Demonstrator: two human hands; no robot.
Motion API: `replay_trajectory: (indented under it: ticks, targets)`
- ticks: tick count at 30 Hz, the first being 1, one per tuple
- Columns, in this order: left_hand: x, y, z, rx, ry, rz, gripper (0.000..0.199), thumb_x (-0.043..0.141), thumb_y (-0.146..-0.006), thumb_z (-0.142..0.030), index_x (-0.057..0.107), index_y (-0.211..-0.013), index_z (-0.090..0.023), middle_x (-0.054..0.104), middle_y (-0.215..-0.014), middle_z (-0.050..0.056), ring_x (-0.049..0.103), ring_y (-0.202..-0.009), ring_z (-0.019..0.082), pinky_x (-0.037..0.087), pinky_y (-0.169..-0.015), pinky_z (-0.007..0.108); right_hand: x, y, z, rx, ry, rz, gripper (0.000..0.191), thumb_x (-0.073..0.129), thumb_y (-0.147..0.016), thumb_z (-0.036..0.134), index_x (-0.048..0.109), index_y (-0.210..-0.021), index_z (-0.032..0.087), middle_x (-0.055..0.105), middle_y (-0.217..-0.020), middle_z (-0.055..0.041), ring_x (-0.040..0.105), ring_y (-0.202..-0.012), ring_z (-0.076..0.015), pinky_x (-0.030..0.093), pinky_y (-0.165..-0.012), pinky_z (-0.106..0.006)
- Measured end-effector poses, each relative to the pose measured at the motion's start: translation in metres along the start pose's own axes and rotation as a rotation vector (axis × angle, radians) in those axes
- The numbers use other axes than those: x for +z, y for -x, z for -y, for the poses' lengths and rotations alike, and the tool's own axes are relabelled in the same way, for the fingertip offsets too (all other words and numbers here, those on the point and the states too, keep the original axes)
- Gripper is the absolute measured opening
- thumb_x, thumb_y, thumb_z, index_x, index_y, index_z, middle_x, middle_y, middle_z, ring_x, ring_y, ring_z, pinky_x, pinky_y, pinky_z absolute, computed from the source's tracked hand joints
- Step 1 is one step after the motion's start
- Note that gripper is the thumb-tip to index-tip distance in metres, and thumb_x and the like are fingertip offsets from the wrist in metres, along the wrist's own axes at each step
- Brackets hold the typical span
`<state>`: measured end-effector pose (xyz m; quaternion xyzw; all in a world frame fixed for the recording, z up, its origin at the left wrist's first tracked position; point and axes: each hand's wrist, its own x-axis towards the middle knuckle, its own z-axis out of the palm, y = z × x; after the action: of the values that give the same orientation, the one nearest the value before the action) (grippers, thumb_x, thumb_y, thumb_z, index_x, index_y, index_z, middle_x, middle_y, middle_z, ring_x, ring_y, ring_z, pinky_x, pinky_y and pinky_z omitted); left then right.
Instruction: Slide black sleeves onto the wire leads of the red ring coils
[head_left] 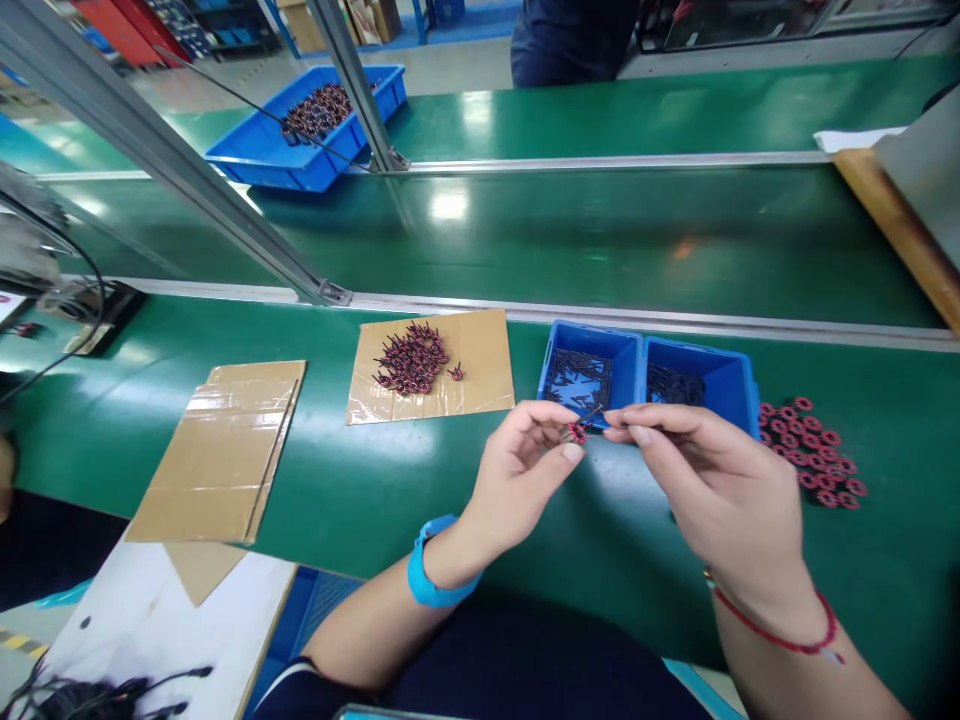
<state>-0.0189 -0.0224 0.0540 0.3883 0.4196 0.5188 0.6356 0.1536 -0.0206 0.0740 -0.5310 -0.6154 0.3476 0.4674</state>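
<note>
Wound coils (414, 358) lie piled on a cardboard sheet (484, 372), the left hand (517, 482) pinches one red toroid (577, 432) before the blue bins (739, 385), the right hand (727, 495) grips a thin dark piece (645, 427) just beside it, and loose toroids (811, 450) lie rightmost.

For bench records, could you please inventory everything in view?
worktop: one, green, foreground
cardboard sheet: one, brown, centre
ring heap: one, dark red, on sheet
cardboard stack: one, brown, left
bins: two, blue, centre-right
small pieces: many, black, in bins
loose rings: many, red, right
tray: one, blue, upper left
posts: two, grey, upper left
cables: several, black, lower left
people: two, dark-clothed, far side, left edge
shelving: uncounted, blurred, top left
held ring: one, red, left fingertips
thin piece: one, dark, right fingertips
left hand: one, bare, centre
right hand: one, bare, right
</note>
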Motion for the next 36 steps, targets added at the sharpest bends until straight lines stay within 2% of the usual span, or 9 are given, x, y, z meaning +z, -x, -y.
replay_trajectory:
  ticks: [5, 16, 25, 31, 34, 36]
  targets:
    - [-0.001, 0.0, -0.002, 0.017, -0.02, 0.004, 0.021, 0.073, -0.084, -0.028, 0.063, -0.1, -0.019, 0.063, -0.092, 0.003, 0.059, -0.084, 0.014, 0.048, -0.08, 0.029, 0.001, 0.004, 0.001, -0.097, 0.065, -0.005, 0.025, 0.063, -0.093, 0.015, 0.071, -0.105, 0.035, 0.075, -0.101, 0.0045, 0.071, -0.089, -0.016, 0.055, -0.082, -0.03]
    - [0.001, -0.002, 0.0, 0.005, -0.022, 0.002, 0.022, 0.073, -0.083, -0.03, 0.063, -0.099, -0.02, 0.062, -0.092, 0.003, 0.058, -0.084, 0.015, 0.049, -0.081, 0.031, -0.004, -0.001, 0.002, -0.165, 0.217, 0.06, 0.022, 0.061, -0.094, 0.019, 0.067, -0.106, 0.036, 0.076, -0.097, 0.0036, 0.072, -0.089, -0.0194, 0.056, -0.079, -0.033]
    - [0.001, -0.002, 0.001, 0.004, -0.033, 0.003, 0.019, 0.072, -0.084, -0.028, 0.063, -0.099, -0.02, 0.062, -0.09, 0.002, 0.058, -0.082, 0.014, 0.047, -0.079, 0.029, -0.007, -0.001, 0.004, -0.196, 0.252, 0.039, 0.022, 0.061, -0.094, 0.018, 0.066, -0.104, 0.036, 0.076, -0.097, 0.0038, 0.072, -0.091, -0.0201, 0.056, -0.079, -0.034]
    - [0.002, -0.002, 0.002, -0.006, -0.024, 0.011, 0.02, 0.072, -0.084, -0.028, 0.063, -0.1, -0.02, 0.062, -0.091, 0.003, 0.059, -0.084, 0.015, 0.048, -0.081, 0.03, -0.008, -0.003, 0.004, -0.213, 0.273, 0.111, 0.021, 0.06, -0.094, 0.018, 0.068, -0.107, 0.033, 0.076, -0.099, 0.002, 0.073, -0.09, -0.0189, 0.057, -0.081, -0.033]
    - [0.002, -0.002, 0.002, -0.011, -0.018, 0.012, 0.021, 0.072, -0.084, -0.029, 0.064, -0.1, -0.02, 0.063, -0.091, 0.002, 0.059, -0.084, 0.015, 0.048, -0.08, 0.03, -0.008, -0.003, 0.005, -0.261, 0.25, 0.127, 0.026, 0.059, -0.094, 0.014, 0.07, -0.111, 0.031, 0.075, -0.106, 0.0003, 0.071, -0.097, -0.0183, 0.056, -0.086, -0.033]
    - [0.002, -0.002, 0.002, -0.02, -0.005, 0.006, 0.021, 0.073, -0.084, -0.03, 0.064, -0.1, -0.02, 0.063, -0.089, 0.002, 0.06, -0.082, 0.015, 0.048, -0.079, 0.03, -0.009, -0.004, 0.006, -0.276, 0.215, 0.084, 0.029, 0.058, -0.094, 0.013, 0.072, -0.112, 0.03, 0.073, -0.109, -0.0017, 0.069, -0.102, -0.019, 0.054, -0.088, -0.033]
